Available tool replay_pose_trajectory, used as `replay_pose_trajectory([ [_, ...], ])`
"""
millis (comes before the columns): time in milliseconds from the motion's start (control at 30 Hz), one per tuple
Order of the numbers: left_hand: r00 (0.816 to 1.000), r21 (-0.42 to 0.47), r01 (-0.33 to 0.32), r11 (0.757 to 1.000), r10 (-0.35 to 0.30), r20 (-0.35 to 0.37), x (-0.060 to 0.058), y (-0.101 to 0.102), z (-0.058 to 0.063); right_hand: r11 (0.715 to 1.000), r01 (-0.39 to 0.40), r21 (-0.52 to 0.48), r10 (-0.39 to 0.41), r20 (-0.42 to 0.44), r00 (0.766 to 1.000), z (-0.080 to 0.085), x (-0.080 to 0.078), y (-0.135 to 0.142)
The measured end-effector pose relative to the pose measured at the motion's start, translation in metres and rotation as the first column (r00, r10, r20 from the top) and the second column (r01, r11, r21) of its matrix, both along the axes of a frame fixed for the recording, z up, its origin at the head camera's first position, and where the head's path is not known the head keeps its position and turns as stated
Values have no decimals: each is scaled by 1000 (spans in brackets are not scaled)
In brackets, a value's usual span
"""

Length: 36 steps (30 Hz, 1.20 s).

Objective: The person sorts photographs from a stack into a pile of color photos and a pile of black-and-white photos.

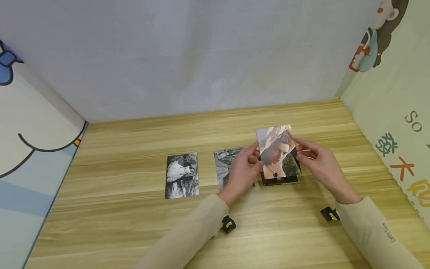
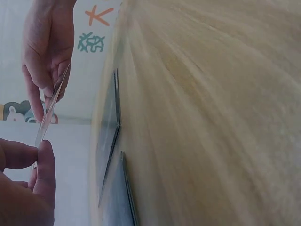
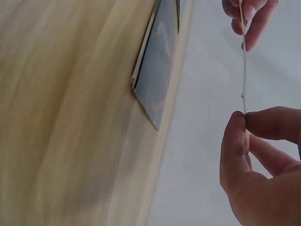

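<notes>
A colour photo card (image 1: 277,153) showing a person with a dark pendant is held up between both hands. My left hand (image 1: 242,170) pinches its left edge between thumb and fingers, and my right hand (image 1: 319,164) pinches the right edge. Seen edge-on in the right wrist view, the card (image 3: 244,70) is thin and stands clear of the tabletop. Beneath it in the head view lies a dark stack of cards (image 1: 280,181), mostly hidden. A black-and-white photo card (image 1: 226,164) lies partly behind my left hand.
Another black-and-white photo card (image 1: 181,175) lies flat farther left on the wood-grain table (image 1: 127,209). A pale wall (image 1: 208,67) rises behind the table, with printed panels at both sides. Black wrist devices (image 1: 228,225) sit by the sleeves.
</notes>
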<state>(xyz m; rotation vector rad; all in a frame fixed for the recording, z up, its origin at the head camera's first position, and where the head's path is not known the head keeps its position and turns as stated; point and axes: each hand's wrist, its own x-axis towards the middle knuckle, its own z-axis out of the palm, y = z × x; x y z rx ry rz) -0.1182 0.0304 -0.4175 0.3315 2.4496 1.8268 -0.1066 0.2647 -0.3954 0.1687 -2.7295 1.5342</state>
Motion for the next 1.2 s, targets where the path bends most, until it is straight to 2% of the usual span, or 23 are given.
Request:
replay_pose_trajectory([
  [333, 1000, -82, -2, 997, 3, 10, -7, 8, -10, 997, -29, 67, 26, 51, 998, -13, -8, 6],
  [500, 1000, -168, -3, 986, 5, 17, -10, 10, -13, 995, -56, 83, 50, 74, 996, -18, -12, 8],
  [733, 999, -229, 11, 973, 0, 45, -13, 10, -16, 988, -91, 128, 77, 109, 991, -22, -17, 9],
  [900, 998, -293, 21, 956, -5, 55, -15, 9, -19, 983, -127, 134, 111, 123, 986, -24, -20, 9],
  [1200, 997, -409, 68, 910, -53, 48, -18, 8, -22, 973, -181, 141, 160, 150, 976, -28, -26, 11],
])
